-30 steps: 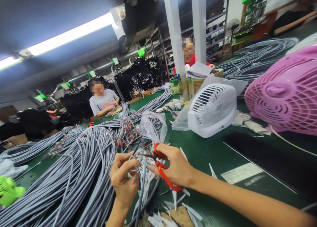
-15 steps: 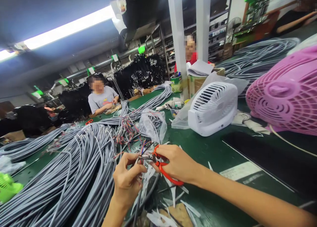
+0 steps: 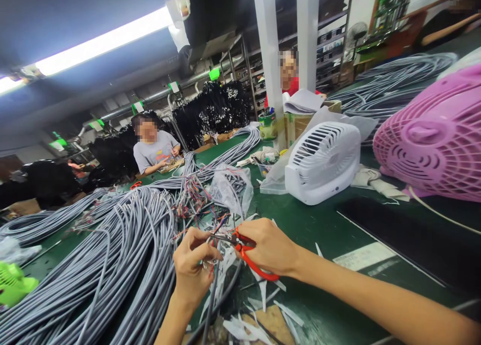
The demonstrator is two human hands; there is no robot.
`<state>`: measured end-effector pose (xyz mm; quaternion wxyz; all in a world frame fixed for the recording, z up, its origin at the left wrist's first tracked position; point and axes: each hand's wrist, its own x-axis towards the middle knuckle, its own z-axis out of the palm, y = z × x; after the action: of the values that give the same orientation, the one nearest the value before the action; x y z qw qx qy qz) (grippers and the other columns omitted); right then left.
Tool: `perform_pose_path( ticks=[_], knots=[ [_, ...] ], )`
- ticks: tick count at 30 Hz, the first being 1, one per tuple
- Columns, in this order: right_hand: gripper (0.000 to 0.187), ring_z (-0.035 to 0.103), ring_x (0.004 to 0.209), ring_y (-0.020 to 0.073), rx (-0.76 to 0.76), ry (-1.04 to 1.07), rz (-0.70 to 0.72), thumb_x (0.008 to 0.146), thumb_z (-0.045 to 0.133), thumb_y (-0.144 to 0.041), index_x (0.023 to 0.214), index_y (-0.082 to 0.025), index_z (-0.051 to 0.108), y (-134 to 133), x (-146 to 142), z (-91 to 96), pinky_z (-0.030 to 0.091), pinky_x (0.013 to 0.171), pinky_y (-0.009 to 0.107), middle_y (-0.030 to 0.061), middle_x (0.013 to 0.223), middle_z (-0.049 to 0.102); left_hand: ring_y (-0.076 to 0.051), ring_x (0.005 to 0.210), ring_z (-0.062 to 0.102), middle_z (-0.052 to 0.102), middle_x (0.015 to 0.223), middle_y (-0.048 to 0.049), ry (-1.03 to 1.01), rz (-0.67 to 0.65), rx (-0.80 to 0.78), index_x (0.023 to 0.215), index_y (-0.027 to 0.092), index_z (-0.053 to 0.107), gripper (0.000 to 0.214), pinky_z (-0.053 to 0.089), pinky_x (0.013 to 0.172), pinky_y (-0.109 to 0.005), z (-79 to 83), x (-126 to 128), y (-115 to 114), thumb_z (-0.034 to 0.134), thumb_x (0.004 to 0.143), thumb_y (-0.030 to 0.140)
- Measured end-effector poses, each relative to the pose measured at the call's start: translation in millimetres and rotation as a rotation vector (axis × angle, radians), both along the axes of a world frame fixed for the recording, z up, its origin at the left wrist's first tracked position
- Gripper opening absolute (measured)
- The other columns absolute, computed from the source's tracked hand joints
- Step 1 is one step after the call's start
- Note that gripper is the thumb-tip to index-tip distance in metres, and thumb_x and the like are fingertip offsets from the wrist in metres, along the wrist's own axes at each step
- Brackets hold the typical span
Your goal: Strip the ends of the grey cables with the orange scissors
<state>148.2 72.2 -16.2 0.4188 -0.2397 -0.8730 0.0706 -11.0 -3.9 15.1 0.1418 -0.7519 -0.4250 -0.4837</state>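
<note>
My right hand (image 3: 268,247) is closed round the red handles of a pair of scissors (image 3: 259,271). Their dark blades point left and reach the fingertips of my left hand (image 3: 195,262). That hand pinches the stripped end of a grey cable (image 3: 211,297), whose thin coloured wires show between the fingers. The cable runs down towards the bottom edge of the view. Exactly where the blades meet the wires is too small to make out. White plastic scraps (image 3: 244,330) lie below the hands.
Large coils of grey cable (image 3: 124,239) cover the left side of the green table (image 3: 300,234). A white fan (image 3: 323,164) and a pink fan (image 3: 432,134) stand at right, near a black panel (image 3: 406,239). Across the table sits a person in a grey shirt (image 3: 156,152).
The scissor blades have opened or tilted slightly at the left fingertips. Both hands stay in nearly the same place. The person opposite has moved their hands a little apart.
</note>
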Motion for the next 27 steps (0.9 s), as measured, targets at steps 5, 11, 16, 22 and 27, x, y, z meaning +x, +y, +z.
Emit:
perform_pose_path(
  ticks=[5, 11, 16, 22, 27],
  knots=[
    [0.016, 0.031, 0.044, 0.0085, 0.002, 0.011, 0.024, 0.059, 0.051, -0.007, 0.050, -0.018, 0.044, 0.6, -2.0, -5.1, 0.024, 0.047, 0.022, -0.0042, 0.049, 0.044, -0.010, 0.057, 0.055, 0.052, 0.061, 0.0009, -0.108, -0.045, -0.031, 0.054, 0.019, 0.063, 0.029, 0.042, 0.050, -0.019, -1.0, 0.2, 3.1, 0.046, 0.063, -0.002],
    [0.025, 0.029, 0.042, 0.0063, -0.106, 0.104, 0.040, 0.067, 0.053, -0.011, 0.044, -0.017, 0.041, 2.9, -2.2, -0.5, 0.024, 0.044, 0.020, -0.0049, 0.043, 0.042, -0.010, 0.050, 0.054, 0.059, 0.061, 0.0018, -0.497, -0.096, -0.265, 0.080, 0.019, 0.065, 0.012, 0.042, 0.047, -0.019, -10.1, -2.2, 9.7, 0.057, 0.073, 0.014],
    [0.036, 0.033, 0.041, 0.0066, -0.148, 0.255, -0.102, 0.078, 0.051, -0.024, 0.043, -0.016, 0.044, 13.7, 5.3, 10.6, 0.024, 0.043, 0.019, -0.0028, 0.041, 0.045, -0.007, 0.038, 0.048, 0.056, 0.054, 0.0048, -0.830, -0.060, -0.611, 0.093, 0.016, 0.062, 0.034, 0.035, 0.036, -0.017, -14.1, -0.8, 23.5, 0.068, 0.065, 0.034],
    [0.029, 0.039, 0.043, 0.0083, -0.125, 0.127, -0.278, 0.072, 0.060, -0.023, 0.045, -0.016, 0.051, 26.6, 8.4, 9.2, 0.027, 0.047, 0.020, -0.0007, 0.045, 0.053, -0.002, 0.031, 0.030, 0.042, 0.042, 0.0082, -0.944, 0.026, -0.718, 0.069, 0.012, 0.062, 0.037, 0.021, 0.031, -0.015, -15.8, 2.3, 32.2, 0.069, 0.057, 0.047],
    [0.027, 0.043, 0.045, 0.0094, -0.143, 0.096, -0.303, 0.074, 0.058, -0.025, 0.048, -0.016, 0.054, 27.8, 8.6, 8.1, 0.028, 0.049, 0.021, 0.0006, 0.049, 0.057, -0.001, 0.031, 0.015, 0.018, 0.040, 0.0126, -0.985, 0.079, -0.704, 0.058, 0.016, 0.052, 0.046, 0.011, 0.031, -0.015, -14.1, -4.3, 35.0, 0.059, 0.060, 0.061]
  ],
)
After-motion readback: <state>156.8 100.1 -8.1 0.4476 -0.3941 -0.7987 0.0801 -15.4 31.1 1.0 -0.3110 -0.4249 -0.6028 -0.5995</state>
